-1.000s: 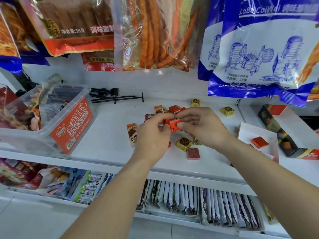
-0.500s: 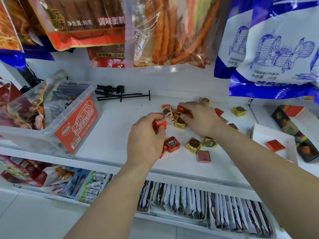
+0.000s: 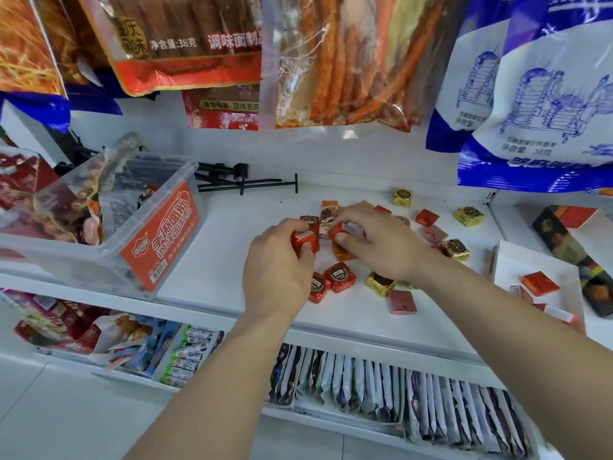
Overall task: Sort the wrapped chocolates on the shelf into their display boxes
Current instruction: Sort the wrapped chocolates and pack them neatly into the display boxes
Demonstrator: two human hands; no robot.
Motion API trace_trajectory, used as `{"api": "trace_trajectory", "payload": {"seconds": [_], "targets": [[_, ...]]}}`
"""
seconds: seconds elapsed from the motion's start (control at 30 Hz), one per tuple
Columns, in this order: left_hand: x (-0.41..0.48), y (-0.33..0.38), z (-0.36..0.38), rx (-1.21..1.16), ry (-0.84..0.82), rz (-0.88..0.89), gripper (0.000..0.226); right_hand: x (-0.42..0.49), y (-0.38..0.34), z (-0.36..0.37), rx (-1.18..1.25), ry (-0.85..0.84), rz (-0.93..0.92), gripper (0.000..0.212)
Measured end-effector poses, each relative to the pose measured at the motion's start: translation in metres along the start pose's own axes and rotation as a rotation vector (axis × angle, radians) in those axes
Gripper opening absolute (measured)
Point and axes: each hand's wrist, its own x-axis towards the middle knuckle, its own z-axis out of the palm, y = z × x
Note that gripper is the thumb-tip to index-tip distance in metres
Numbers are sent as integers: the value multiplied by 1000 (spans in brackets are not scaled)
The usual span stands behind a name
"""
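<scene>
Snack bags (image 3: 185, 44) marked 38克 hang above the white shelf (image 3: 215, 260). At its left stands a clear tub (image 3: 159, 234) with an orange label, and at its right a white display box (image 3: 530, 263) with flat red pieces inside. Mid-shelf, the left hand (image 3: 275, 270) grips a red chocolate (image 3: 304, 240). The right hand (image 3: 381, 244) pinches a second red chocolate (image 3: 336, 230) just beside it. Four gold chocolates (image 3: 468, 216) show plainly to the right of the hands, and two round-labelled red chocolates (image 3: 340, 277) lie just beside the left hand.

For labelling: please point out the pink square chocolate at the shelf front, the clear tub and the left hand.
pink square chocolate (image 3: 402, 302): head view, middle of its top.
clear tub (image 3: 159, 234): head view, its orange label.
left hand (image 3: 277, 270): head view, back of hand.
</scene>
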Motion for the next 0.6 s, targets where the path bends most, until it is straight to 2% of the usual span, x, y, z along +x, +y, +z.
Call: {"api": "trace_trajectory", "payload": {"seconds": [0.1,0.23,0.3,0.43,0.6], "targets": [[1,-5,-2,-24,-7,-40,20,0,-8,9,-14,-89,-19,27],[3,-9,-4,-47,18,-84,21,0,-5,7,-25,-11,-27,23],[4,-11,-6,-58,53,-118,22,7,-5,9,-78,10,-41,30],[5,-18,-13,-47,88,-164,22,25,-1,21,-169,-64,7,37],[3,-21,-16,-66,49,-161,22,23,3,17,-59,-9,12,18]]}}
